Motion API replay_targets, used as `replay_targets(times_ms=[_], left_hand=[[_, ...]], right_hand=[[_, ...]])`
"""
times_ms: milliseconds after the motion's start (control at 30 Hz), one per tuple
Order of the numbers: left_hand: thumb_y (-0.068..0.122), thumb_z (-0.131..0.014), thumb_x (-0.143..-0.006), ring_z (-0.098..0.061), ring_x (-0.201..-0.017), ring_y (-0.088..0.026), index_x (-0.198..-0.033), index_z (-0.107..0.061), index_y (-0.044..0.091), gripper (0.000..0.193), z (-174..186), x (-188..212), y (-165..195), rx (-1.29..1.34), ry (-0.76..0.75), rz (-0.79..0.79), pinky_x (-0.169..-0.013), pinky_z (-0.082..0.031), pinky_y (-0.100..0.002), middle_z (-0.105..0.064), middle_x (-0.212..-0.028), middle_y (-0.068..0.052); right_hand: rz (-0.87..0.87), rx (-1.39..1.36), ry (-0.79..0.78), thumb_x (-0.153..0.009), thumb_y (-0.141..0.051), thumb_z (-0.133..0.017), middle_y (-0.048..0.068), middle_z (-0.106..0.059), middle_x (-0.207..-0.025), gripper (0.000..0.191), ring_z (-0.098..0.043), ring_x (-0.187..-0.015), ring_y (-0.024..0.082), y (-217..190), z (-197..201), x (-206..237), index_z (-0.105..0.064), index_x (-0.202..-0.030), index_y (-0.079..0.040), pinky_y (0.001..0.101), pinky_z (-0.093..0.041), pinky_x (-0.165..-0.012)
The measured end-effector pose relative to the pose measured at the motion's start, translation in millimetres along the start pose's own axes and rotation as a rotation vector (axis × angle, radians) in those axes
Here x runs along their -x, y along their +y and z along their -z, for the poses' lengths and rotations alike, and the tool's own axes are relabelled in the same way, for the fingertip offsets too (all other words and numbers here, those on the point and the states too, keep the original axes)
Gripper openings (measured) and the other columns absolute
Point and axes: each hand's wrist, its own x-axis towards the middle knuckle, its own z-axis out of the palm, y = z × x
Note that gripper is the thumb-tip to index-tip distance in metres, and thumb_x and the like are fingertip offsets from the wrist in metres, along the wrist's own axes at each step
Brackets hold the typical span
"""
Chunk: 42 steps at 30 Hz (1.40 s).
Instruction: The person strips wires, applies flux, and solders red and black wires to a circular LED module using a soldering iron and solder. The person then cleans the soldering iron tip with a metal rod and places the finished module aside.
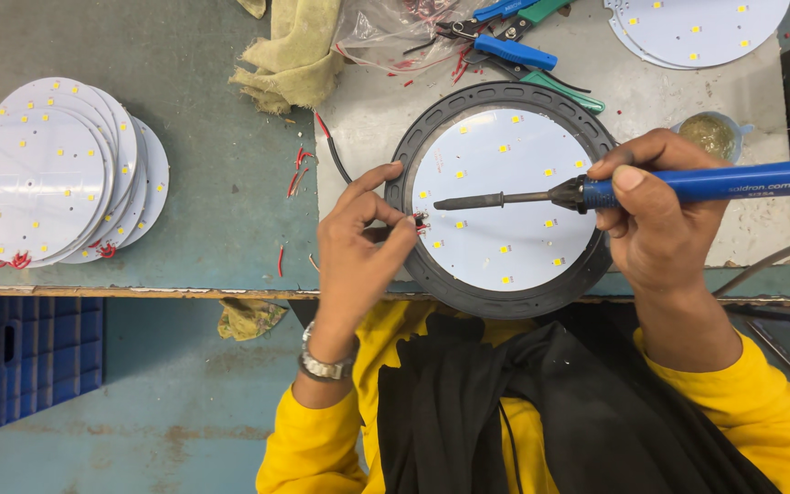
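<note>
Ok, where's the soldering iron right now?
In the head view, the soldering iron is in the right hand, lying level across the round white light board, its tip pointing left toward the left hand.

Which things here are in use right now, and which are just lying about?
In use: soldering iron in right hand; red wire ends pinched by left hand; round LED board in black ring.

Lying about: stacked boards, cutters, cloth, blue crate.
</note>
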Motion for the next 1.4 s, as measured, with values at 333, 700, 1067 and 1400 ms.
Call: replay_targets(times_ms=[333, 700, 1067, 1400], left_hand=[[0.006, -0.071, -0.093, -0.052, -0.144, -0.028, -0.115, -0.075, -0.002, 0.023, 27, 11, -33, 0.330, -0.298, -0.190, -0.118, -0.044, -0.038, -0.052, -0.155, -0.019], [0.015, -0.087, -0.079, -0.035, -0.152, -0.033, -0.094, -0.080, 0.012, 0.017, 12, 7, -18, -0.202, -0.084, -0.485, -0.119, -0.038, -0.049, -0.056, -0.148, -0.009], [0.008, -0.083, -0.081, -0.061, -0.131, -0.034, -0.089, -0.076, 0.007, 0.011, 7, 11, -21, -0.140, -0.004, -0.426, -0.113, -0.048, -0.045, -0.076, -0.109, -0.006], [0.003, -0.080, -0.085, -0.057, -0.140, -0.035, -0.101, -0.079, 0.005, 0.015, 18, 12, -21, -0.079, -0.106, -0.413, -0.117, -0.046, -0.045, -0.077, -0.117, -0.008]], right_hand=[[0.015, -0.015, 0.072, -0.106, -0.017, -0.066, 0.014, -0.064, -0.085, 0.026, -0.055, -0.055, 0.013, 5, 26, 7, -0.062, -0.098, 0.007, 0.0196, -0.042, -0.049], [0.048, 0.020, 0.079, -0.109, -0.028, -0.068, 0.012, -0.063, -0.085, 0.035, -0.059, -0.063, 0.013, 16, 26, 31, -0.061, -0.109, 0.006, 0.0224, -0.046, -0.056], [0.061, -0.027, 0.056, -0.111, -0.035, -0.072, 0.015, -0.065, -0.105, 0.043, -0.062, -0.075, 0.017, 31, 23, 38, -0.058, -0.120, 0.005, 0.0262, -0.052, -0.067], [0.274, 0.187, 0.143, -0.114, -0.039, -0.065, 0.010, -0.060, -0.122, 0.048, -0.065, -0.092, 0.020, 23, 74, 44, -0.047, -0.143, -0.005, 0.0308, -0.058, -0.071]])
